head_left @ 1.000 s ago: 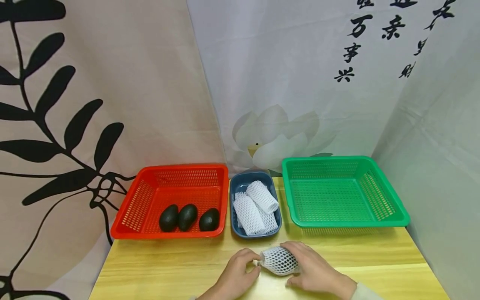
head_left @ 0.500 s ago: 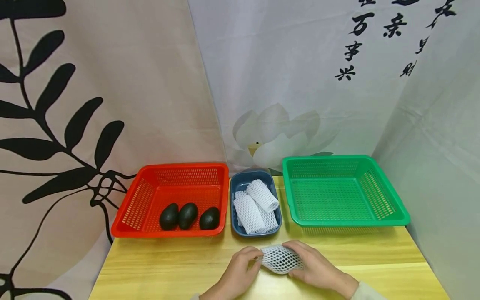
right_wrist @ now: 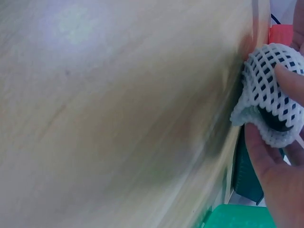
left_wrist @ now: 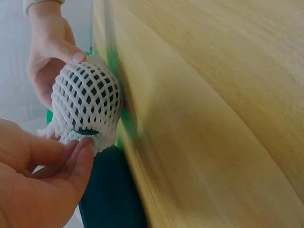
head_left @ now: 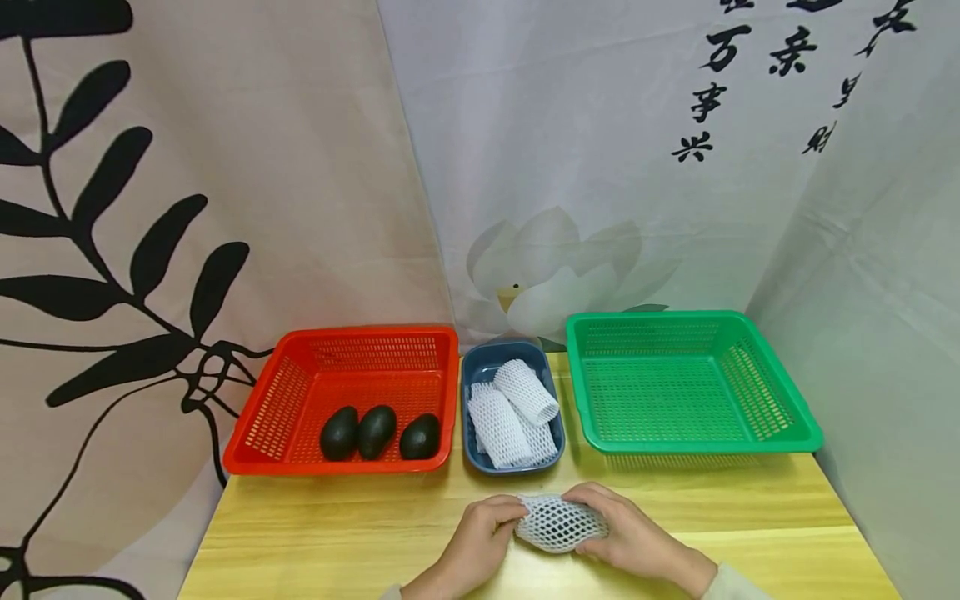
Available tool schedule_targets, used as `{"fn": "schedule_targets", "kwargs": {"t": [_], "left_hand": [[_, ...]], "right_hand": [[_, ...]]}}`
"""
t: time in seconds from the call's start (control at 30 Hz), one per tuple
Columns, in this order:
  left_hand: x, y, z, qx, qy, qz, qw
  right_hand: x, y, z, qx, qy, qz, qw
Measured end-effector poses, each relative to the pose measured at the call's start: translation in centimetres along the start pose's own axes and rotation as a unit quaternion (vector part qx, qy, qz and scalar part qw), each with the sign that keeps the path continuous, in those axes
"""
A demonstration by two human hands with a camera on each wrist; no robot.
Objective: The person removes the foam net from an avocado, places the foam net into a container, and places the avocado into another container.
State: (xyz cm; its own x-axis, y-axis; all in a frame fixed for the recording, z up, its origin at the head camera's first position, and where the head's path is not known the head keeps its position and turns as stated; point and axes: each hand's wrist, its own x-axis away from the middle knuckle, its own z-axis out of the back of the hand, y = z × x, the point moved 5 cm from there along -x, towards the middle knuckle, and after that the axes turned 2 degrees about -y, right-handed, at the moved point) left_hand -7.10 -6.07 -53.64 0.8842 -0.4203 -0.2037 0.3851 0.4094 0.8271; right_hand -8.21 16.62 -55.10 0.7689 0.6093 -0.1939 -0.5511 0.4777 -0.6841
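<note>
A dark avocado point(left_wrist: 86, 132) is wrapped in a white foam net sleeve point(head_left: 561, 525) above the front of the table. My right hand point(head_left: 630, 533) grips the sleeved fruit from its right side, with thumb and fingers around it. At the left end, my left hand point(head_left: 476, 546) pinches the sleeve's rim between thumb and fingers. In the left wrist view, dark skin shows through the mesh and at the sleeve's open end beside the left fingertips. The right wrist view shows the other end also gaping, with dark fruit inside, near the right hand point(right_wrist: 280, 178).
A red basket point(head_left: 255, 417) with three avocados point(head_left: 377, 432) stands at the back left. Next to it, a small blue tray point(head_left: 471, 454) holds several white foam sleeves point(head_left: 498, 429). A green basket point(head_left: 690, 448) stands at the back right. A printed cloth point(head_left: 315, 167) hangs behind.
My right thumb has closed in against the sleeved avocado. My left fingers have shifted on the sleeve's left end, whose narrow tip now looks spread wider.
</note>
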Motion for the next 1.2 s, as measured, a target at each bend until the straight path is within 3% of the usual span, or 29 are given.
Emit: {"fn": "schedule_targets", "kwargs": {"t": [0.1, 0.3, 0.47, 0.7, 0.93, 1.2], "left_hand": [[0.0, 0.0, 0.0, 0.004, 0.0, 0.001, 1.0], [0.1, -0.1, -0.2, 0.044, -0.018, 0.031, 0.9984], [0.2, 0.0, -0.4, 0.051, -0.029, 0.022, 0.9981], [0.1, -0.3, -0.7, 0.037, -0.041, 0.046, 0.9974], [-0.2, -0.3, -1.1, 0.024, -0.035, 0.022, 0.9988], [-0.7, -0.7, -1.7, -0.021, -0.051, 0.026, 0.9981]], "right_hand": [[0.0, 0.0, -0.1, -0.014, -0.004, 0.002, 0.9999], [0.0, -0.1, -0.2, -0.022, -0.002, -0.002, 0.9998], [0.1, -0.3, -0.2, -0.025, 0.002, -0.004, 0.9997], [0.1, -0.7, -0.1, -0.035, 0.018, 0.021, 0.999], [0.2, -0.5, 0.1, -0.057, 0.021, 0.036, 0.9975], [0.5, -0.1, 0.2, -0.077, 0.02, 0.039, 0.9961]]}}
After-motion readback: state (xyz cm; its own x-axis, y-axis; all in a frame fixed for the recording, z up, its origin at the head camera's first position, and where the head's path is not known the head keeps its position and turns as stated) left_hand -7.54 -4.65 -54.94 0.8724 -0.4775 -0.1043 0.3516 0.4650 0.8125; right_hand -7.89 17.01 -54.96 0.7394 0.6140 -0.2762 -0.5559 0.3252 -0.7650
